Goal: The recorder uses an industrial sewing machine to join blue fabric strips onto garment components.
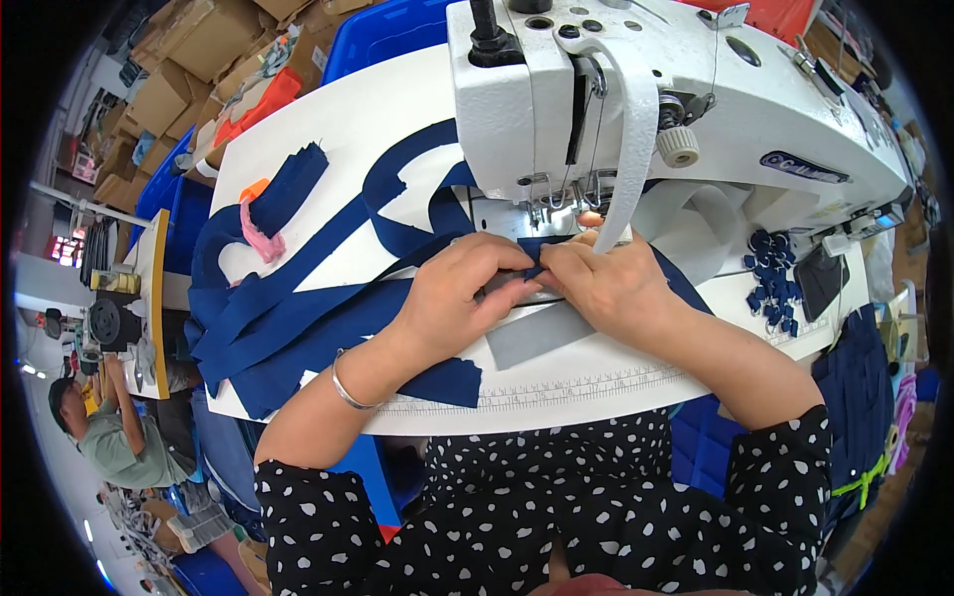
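Both my hands meet in front of the needle area of a white sewing machine (502, 124). My left hand (462, 288) pinches a small piece of navy fabric (533, 252) between thumb and fingers. On the same piece, my right hand (601, 283) closes from the other side, its fingers close to the presser foot. A grey flat strip (537, 336) lies on the table below my hands. Long navy fabric strips (298, 308) spread in overlapping loops to the left, some running behind my left hand. The exact fold between my fingertips is hidden.
A ruler tape (556, 392) runs along the white table's front edge. Small navy pieces with metal rings (773, 283) lie at the right. A pink cloth scrap (260, 236) sits among the strips. A blue bin (383, 40) and cardboard boxes stand behind; another person (129, 427) works at far left.
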The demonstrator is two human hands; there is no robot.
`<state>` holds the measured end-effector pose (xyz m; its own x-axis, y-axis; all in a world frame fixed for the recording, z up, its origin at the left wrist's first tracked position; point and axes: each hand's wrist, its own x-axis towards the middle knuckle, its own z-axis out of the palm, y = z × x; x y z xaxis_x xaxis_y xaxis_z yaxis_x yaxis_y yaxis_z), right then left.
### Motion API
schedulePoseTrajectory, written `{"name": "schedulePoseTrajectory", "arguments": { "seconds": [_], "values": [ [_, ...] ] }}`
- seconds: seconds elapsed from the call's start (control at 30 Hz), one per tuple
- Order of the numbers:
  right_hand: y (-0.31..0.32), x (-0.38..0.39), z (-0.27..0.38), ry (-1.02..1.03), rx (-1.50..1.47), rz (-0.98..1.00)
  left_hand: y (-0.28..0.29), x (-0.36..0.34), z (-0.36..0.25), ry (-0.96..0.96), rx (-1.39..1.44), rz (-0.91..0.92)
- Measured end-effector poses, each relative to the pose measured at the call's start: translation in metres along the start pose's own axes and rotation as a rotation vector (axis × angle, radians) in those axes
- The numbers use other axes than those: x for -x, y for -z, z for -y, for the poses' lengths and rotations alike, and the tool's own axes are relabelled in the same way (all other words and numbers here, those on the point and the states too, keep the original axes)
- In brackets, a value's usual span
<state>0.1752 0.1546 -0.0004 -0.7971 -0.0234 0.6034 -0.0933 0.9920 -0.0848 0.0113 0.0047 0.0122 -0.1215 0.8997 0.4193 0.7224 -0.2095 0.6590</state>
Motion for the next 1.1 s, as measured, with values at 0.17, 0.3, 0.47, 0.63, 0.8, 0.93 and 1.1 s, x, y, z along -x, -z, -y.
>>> {"name": "schedulePoseTrajectory", "arguments": {
  "seconds": [0.17,0.3,0.47,0.63,0.8,0.93,1.1],
  "values": [
    [-0.001,0.003,-0.002,-0.038,-0.043,0.018,-0.001,-0.003,0.001,-0.039,-0.030,-0.039],
    [-0.003,0.004,-0.001,-0.052,-0.023,-0.003,0.004,-0.008,0.016,-0.170,-0.286,-0.216],
    [0.003,0.005,-0.001,-0.072,-0.013,0.140,0.003,-0.011,0.018,-0.331,-0.379,-0.187],
    [0.006,0.004,-0.003,-0.046,-0.034,0.115,0.001,-0.001,0.017,-0.390,-0.471,-0.045],
    [0.006,0.005,-0.001,-0.062,-0.040,0.136,-0.003,0.002,0.016,-0.364,-0.475,-0.039],
    [0.006,0.004,-0.002,-0.031,-0.017,0.120,-0.007,0.003,0.017,-0.340,-0.487,-0.061],
    [0.005,0.006,-0.003,-0.006,-0.003,0.128,-0.008,0.002,0.017,-0.340,-0.470,-0.065]
  ]
}}
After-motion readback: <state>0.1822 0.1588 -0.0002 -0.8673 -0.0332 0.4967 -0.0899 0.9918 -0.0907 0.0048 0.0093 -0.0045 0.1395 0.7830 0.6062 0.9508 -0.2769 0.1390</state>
